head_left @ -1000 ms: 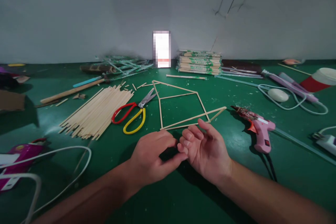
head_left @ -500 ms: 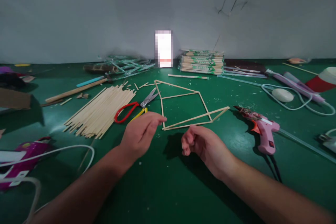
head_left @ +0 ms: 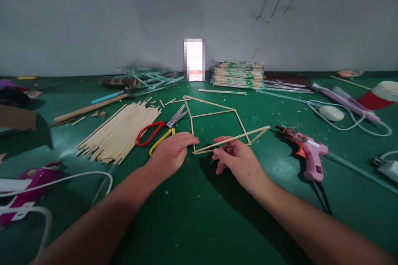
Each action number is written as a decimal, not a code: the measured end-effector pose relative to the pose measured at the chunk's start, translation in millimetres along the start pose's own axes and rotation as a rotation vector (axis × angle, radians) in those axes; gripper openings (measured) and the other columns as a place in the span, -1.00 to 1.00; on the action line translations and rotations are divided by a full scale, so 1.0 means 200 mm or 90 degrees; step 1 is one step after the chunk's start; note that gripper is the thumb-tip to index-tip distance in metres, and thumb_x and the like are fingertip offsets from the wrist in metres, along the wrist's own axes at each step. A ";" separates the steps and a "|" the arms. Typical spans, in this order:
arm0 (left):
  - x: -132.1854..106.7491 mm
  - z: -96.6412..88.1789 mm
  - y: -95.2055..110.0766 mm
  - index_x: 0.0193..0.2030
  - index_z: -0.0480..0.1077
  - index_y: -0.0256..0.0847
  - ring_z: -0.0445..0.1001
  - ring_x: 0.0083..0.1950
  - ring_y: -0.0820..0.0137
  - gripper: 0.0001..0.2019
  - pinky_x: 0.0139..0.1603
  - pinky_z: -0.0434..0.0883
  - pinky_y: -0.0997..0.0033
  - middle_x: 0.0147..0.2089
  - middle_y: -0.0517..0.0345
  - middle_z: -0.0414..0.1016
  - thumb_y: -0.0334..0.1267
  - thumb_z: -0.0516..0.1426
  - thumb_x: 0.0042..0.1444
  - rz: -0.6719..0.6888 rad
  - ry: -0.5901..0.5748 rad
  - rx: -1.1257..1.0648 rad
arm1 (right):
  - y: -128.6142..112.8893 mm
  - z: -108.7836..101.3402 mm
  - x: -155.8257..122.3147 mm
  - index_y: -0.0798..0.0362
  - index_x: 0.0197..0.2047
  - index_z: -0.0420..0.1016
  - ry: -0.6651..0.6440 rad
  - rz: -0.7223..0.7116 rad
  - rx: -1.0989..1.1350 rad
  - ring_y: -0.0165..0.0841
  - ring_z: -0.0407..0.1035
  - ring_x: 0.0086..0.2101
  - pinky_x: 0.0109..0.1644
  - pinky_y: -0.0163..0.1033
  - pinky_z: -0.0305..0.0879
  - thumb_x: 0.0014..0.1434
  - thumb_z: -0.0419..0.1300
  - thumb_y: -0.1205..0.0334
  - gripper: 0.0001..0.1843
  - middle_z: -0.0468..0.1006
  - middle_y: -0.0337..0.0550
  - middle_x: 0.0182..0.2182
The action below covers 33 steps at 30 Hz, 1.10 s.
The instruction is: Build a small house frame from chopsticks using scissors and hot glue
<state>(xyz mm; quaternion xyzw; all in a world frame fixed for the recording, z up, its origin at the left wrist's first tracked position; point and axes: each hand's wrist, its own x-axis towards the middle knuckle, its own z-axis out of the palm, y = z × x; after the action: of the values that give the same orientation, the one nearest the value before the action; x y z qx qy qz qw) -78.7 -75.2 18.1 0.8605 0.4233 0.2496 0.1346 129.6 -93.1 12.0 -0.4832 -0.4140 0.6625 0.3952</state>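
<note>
A frame of thin wooden sticks (head_left: 213,113) lies on the green table, with one slanting stick raised at its near right corner. My left hand (head_left: 171,151) has its fingers closed over the frame's left stick, close to the near left corner. At the near side, my right hand (head_left: 238,158) curls around the sticks, index finger behind them and thumb in front. Scissors (head_left: 171,123) with one red and one yellow handle lie spread just beyond my left hand. To the right, a pink glue gun (head_left: 312,155) points its nozzle towards the raised stick end.
Loose wooden sticks (head_left: 120,132) form a flat pile at left. Wrapped chopsticks (head_left: 238,75) are stacked at the back beside a bright phone-like screen (head_left: 194,60). A purple glue gun (head_left: 29,188), white cables and a red cup (head_left: 377,95) stand around the sides.
My right hand has turned and moved up to the frame's near sticks, its fingers now around them. My left hand stays almost where it was.
</note>
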 end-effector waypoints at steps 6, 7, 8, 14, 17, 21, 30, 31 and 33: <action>0.01 0.00 0.01 -0.12 0.45 -0.25 0.47 0.00 0.33 -0.63 0.04 0.44 0.25 -0.11 0.04 0.54 -0.55 -0.07 0.03 0.022 0.000 0.002 | 0.01 0.01 0.02 0.08 -0.26 0.42 -0.002 -0.025 -0.001 -0.50 0.34 -0.71 -0.63 -0.36 0.27 0.06 0.21 0.22 -0.83 0.45 -0.34 -0.56; 0.01 0.00 0.01 -0.12 0.45 -0.26 0.47 0.00 0.34 -0.63 0.03 0.44 0.26 -0.11 0.04 0.54 -0.55 -0.07 0.04 0.023 -0.001 0.004 | 0.01 0.01 0.03 0.08 -0.26 0.42 -0.001 -0.027 -0.001 -0.51 0.34 -0.71 -0.63 -0.36 0.26 0.06 0.21 0.21 -0.84 0.45 -0.34 -0.57; 0.01 0.00 0.01 -0.11 0.45 -0.25 0.47 0.00 0.34 -0.63 0.03 0.44 0.27 -0.10 0.04 0.54 -0.55 -0.07 0.04 0.024 -0.001 0.007 | 0.01 0.01 0.03 0.08 -0.26 0.42 0.000 -0.028 -0.001 -0.51 0.34 -0.71 -0.63 -0.37 0.26 0.06 0.21 0.21 -0.83 0.45 -0.34 -0.57; 0.01 0.00 0.00 -0.11 0.44 -0.25 0.47 0.00 0.33 -0.63 0.03 0.44 0.25 -0.11 0.05 0.54 -0.55 -0.07 0.05 0.030 -0.001 0.010 | 0.00 0.01 0.02 0.08 -0.27 0.43 0.009 -0.042 0.008 -0.50 0.35 -0.69 -0.61 -0.36 0.27 0.07 0.22 0.23 -0.86 0.45 -0.35 -0.59; 0.01 0.00 0.00 -0.10 0.44 -0.25 0.47 0.01 0.33 -0.64 0.03 0.44 0.25 -0.11 0.05 0.54 -0.54 -0.06 0.06 0.029 -0.003 0.011 | 0.00 0.01 0.01 0.08 -0.27 0.44 0.015 -0.061 -0.007 -0.51 0.35 -0.67 -0.59 -0.37 0.26 0.10 0.20 0.23 -0.87 0.45 -0.34 -0.58; 0.01 0.00 0.00 -0.10 0.44 -0.23 0.47 0.01 0.33 -0.65 0.03 0.44 0.24 -0.10 0.06 0.54 -0.53 -0.05 0.06 0.017 -0.010 0.011 | 0.01 0.01 0.01 0.06 -0.28 0.43 0.017 -0.080 -0.021 -0.51 0.35 -0.66 -0.57 -0.36 0.24 0.12 0.18 0.24 -0.90 0.44 -0.35 -0.58; 0.01 0.01 0.00 -0.11 0.45 -0.24 0.47 0.02 0.32 -0.65 0.06 0.43 0.22 -0.11 0.06 0.55 -0.53 -0.05 0.06 0.016 -0.006 0.006 | 0.02 0.02 0.01 0.05 -0.26 0.36 0.008 -0.081 -0.026 -0.51 0.34 -0.66 -0.57 -0.35 0.23 0.16 0.11 0.22 -0.90 0.41 -0.37 -0.57; 0.01 0.01 -0.01 -0.11 0.45 -0.24 0.46 0.03 0.32 -0.65 0.07 0.43 0.21 -0.11 0.06 0.55 -0.53 -0.05 0.06 0.017 -0.007 0.007 | 0.02 0.02 0.01 0.05 -0.25 0.35 0.006 -0.082 -0.027 -0.51 0.34 -0.66 -0.57 -0.35 0.23 0.16 0.11 0.22 -0.90 0.41 -0.37 -0.56; 0.01 0.01 -0.01 -0.12 0.46 -0.24 0.46 0.03 0.32 -0.66 0.08 0.42 0.20 -0.10 0.06 0.56 -0.52 -0.04 0.06 0.024 -0.006 0.011 | 0.02 0.02 0.01 0.05 -0.25 0.35 0.007 -0.083 -0.029 -0.50 0.34 -0.66 -0.57 -0.36 0.23 0.16 0.11 0.21 -0.89 0.40 -0.37 -0.57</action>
<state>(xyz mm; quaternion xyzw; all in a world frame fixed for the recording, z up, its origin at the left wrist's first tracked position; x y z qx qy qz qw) -78.1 -72.8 15.8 0.8706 0.4083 0.2447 0.1244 125.2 -92.6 8.4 -0.4674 -0.4577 0.6232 0.4286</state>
